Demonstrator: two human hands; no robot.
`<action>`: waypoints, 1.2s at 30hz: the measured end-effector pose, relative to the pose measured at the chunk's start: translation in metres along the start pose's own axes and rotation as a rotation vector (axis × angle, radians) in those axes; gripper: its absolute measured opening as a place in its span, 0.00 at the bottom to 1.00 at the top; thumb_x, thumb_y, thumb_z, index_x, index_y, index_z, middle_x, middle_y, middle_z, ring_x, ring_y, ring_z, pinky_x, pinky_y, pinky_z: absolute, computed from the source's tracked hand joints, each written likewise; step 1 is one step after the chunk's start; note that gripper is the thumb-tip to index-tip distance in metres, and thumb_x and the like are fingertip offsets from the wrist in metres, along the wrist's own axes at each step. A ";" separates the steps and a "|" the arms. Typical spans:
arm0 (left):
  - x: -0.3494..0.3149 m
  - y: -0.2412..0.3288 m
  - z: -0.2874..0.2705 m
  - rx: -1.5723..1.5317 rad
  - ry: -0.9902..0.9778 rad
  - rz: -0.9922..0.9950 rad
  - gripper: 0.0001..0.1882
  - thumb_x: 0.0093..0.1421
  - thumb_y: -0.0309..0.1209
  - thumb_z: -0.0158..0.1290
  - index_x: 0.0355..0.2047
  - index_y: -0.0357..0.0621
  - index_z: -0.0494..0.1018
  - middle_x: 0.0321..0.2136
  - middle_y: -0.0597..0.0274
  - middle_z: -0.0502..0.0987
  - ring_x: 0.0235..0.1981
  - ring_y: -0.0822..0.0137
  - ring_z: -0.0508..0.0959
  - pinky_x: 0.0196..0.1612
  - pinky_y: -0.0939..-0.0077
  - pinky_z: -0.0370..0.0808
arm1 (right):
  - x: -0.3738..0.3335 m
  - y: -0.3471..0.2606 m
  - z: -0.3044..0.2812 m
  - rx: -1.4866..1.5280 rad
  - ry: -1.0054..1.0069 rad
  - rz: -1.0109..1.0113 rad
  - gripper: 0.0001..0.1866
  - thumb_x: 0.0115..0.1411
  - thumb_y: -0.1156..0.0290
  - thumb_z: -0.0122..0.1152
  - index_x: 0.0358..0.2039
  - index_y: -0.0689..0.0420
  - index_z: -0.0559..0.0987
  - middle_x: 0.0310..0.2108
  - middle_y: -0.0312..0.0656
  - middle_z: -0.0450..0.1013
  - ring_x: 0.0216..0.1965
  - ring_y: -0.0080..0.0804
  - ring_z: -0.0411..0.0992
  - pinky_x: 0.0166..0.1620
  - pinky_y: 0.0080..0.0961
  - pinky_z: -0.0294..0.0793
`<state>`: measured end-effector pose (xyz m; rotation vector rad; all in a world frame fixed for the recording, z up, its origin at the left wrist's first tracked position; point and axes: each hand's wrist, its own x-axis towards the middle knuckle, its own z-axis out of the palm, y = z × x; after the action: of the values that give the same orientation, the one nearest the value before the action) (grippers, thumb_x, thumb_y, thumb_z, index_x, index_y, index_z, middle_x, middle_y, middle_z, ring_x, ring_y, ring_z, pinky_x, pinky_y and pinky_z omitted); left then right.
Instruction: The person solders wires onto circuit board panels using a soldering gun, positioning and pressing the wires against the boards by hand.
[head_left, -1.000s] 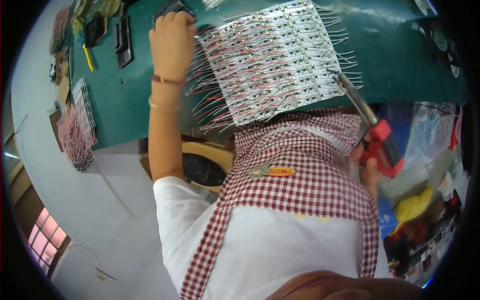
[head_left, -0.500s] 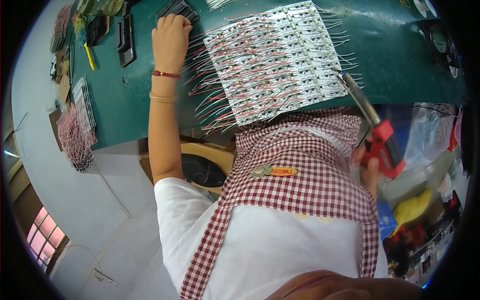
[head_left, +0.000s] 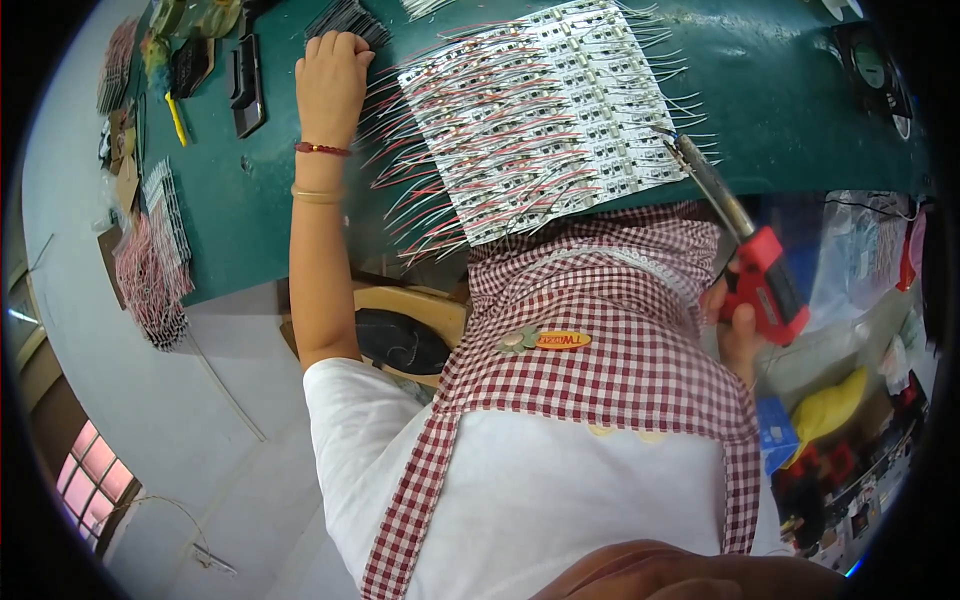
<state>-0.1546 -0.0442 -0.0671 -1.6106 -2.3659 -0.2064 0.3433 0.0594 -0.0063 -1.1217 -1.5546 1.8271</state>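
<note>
A panel of small circuit boards (head_left: 540, 110) with many red and white wires lies on the green mat (head_left: 250, 200). My right hand (head_left: 738, 325) grips a red-handled soldering iron (head_left: 765, 280). Its metal tip (head_left: 668, 138) rests at the panel's right edge. My left hand (head_left: 330, 75) lies knuckles-up on the mat left of the panel, fingers curled, touching a stack of dark parts (head_left: 345, 18). What is under the fingers is hidden. The wrist wears a red bead bracelet and a gold bangle.
A red-checked apron (head_left: 600, 370) and white shirt fill the lower view. A yellow tool (head_left: 176, 118) and black holders (head_left: 246, 80) lie at the mat's left. Wired boards are stacked (head_left: 150, 270) at the left edge. A wooden stool (head_left: 410, 320) stands below the table, clutter at right.
My left hand has reached slightly farther up the mat toward the dark stack and its fingers have curled. The soldering iron has stayed at the panel's right edge.
</note>
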 end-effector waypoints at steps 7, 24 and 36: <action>0.005 0.000 -0.003 -0.036 -0.011 0.015 0.04 0.55 0.31 0.55 0.29 0.46 0.73 0.30 0.65 0.74 0.35 0.58 0.72 0.36 0.64 0.67 | 0.002 -0.002 0.003 0.030 -0.019 -0.006 0.36 0.56 0.47 0.61 0.51 0.66 0.65 0.21 0.40 0.68 0.18 0.24 0.64 0.26 0.20 0.66; 0.002 0.000 0.002 -0.024 0.039 0.046 0.05 0.56 0.30 0.55 0.30 0.46 0.70 0.30 0.65 0.74 0.35 0.58 0.72 0.36 0.64 0.67 | -0.001 0.007 -0.005 0.021 -0.051 -0.022 0.35 0.59 0.47 0.59 0.54 0.64 0.65 0.22 0.39 0.68 0.20 0.23 0.64 0.26 0.19 0.65; 0.005 -0.007 -0.001 -0.059 0.129 0.106 0.02 0.56 0.27 0.53 0.30 0.46 0.71 0.29 0.64 0.73 0.34 0.58 0.71 0.37 0.65 0.67 | -0.002 0.008 -0.006 0.019 -0.068 -0.044 0.34 0.60 0.48 0.57 0.56 0.63 0.66 0.22 0.38 0.67 0.21 0.22 0.65 0.26 0.18 0.65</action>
<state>-0.1627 -0.0422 -0.0642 -1.6898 -2.1912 -0.3503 0.3509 0.0590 -0.0135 -1.0189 -1.5846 1.8649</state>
